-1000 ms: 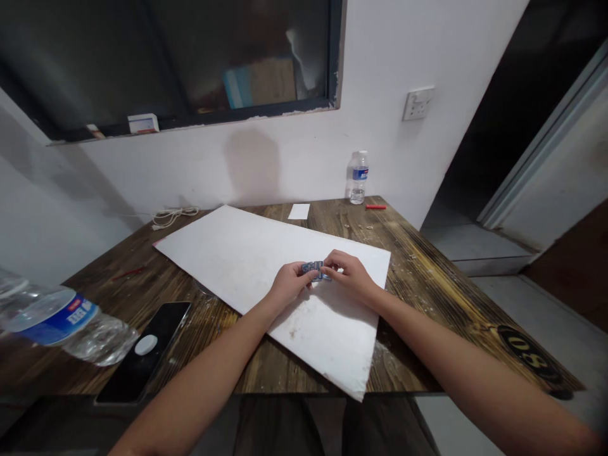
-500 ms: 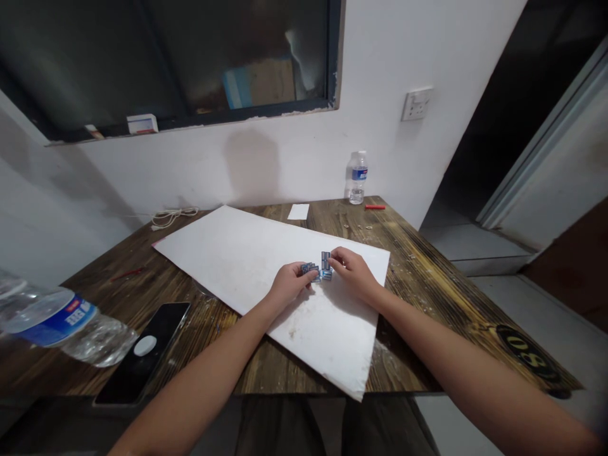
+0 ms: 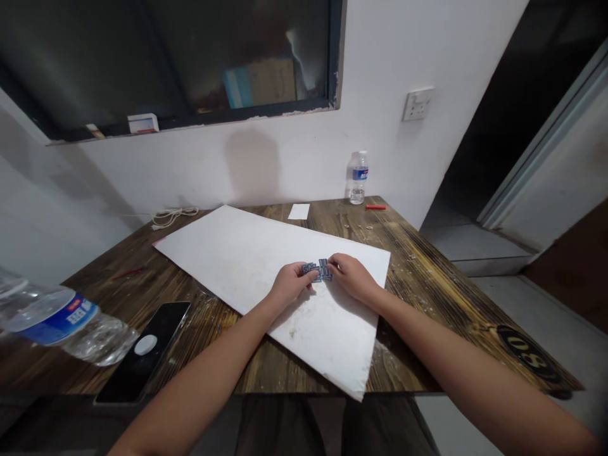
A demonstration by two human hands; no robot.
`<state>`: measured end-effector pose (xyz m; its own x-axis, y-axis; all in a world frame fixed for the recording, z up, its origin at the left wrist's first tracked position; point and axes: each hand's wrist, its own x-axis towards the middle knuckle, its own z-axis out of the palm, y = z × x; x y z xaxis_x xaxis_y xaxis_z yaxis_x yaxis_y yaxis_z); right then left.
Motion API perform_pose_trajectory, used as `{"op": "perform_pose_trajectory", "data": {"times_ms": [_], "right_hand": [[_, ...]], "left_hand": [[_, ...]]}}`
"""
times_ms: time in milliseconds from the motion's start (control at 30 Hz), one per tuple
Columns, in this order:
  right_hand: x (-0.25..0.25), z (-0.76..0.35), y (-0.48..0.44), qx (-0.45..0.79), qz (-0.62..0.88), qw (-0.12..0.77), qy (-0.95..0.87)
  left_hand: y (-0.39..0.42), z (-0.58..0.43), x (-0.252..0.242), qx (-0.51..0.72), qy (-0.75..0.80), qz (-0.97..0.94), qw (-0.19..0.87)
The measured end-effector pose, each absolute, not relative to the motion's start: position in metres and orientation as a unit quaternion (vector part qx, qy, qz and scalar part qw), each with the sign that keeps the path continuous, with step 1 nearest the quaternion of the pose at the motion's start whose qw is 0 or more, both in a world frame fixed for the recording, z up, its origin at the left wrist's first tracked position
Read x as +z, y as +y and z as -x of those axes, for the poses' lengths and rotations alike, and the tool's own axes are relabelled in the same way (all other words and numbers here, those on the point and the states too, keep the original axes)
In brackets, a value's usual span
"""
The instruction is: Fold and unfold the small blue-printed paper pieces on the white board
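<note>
Left hand [image 3: 289, 285] and right hand [image 3: 352, 278] together, low over a white board [image 3: 228, 253], fingers closing from opposite sides on a small cluster of blue-and-white printed pieces [image 3: 317, 272]. Hands separated only by that cluster, with no contact between them visible. Firm grip or light touch: cannot be told from this view. Cluster located on the right half of the board, nearer its right edge than its left. Number of pieces and their print: too small to tell.

Board lying flat and skewed across a dark-grained wooden bench [image 3: 408, 278], its nearest corner reaching past the front edge of the bench. Beyond the far edge of the board, a white paper slip [image 3: 299, 211]. At the far right of the bench, against the wall, an upright water bottle [image 3: 359, 178], with a red stick [image 3: 375, 207] just beside it. At the far left, a coiled white cable [image 3: 168, 217]; nearer, a thin red item [image 3: 128, 273].

Near left of the bench, a clear plastic bottle [image 3: 61, 320] with a blue label, lying on its side — next to it, a black smartphone [image 3: 142, 351] bearing a white disc. Above the bench, a wall socket [image 3: 417, 104] and a dark window [image 3: 190, 50] — on its ledge, a small white box [image 3: 142, 123].
</note>
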<state>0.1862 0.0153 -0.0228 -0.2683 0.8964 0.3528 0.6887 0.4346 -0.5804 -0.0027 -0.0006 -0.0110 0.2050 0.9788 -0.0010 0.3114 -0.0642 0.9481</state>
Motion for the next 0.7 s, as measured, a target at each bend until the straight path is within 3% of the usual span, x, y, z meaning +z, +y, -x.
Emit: {"op": "perform_pose_trajectory", "data": {"times_ms": [700], "right_hand": [[-0.0197, -0.1867, 0.0112, 0.096, 0.542, 0.253, -0.795]], "left_hand": [[-0.0014, 0.0029, -0.01, 0.373, 0.508, -0.637, 0.445]]}}
